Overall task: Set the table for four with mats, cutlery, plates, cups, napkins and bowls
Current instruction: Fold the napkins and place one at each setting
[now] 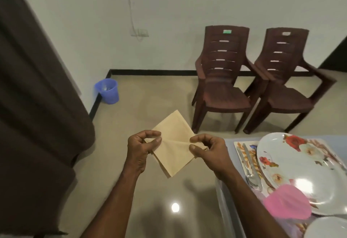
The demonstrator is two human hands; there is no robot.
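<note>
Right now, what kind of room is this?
Likely a home dining area: a table being laid with a floral plate on a mat, two brown plastic chairs against the wall, and a blue bin in the corner.

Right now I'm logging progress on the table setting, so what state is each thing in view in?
napkins: stacked, held in the air over the floor
left hand: pinches the napkins' left corner
right hand: pinches the top napkin, pulling it
plate: flat on the mat
mat: flat on the table
cutlery: lies on the mat left of the plate
pink cup: blurred, position unclear
</note>
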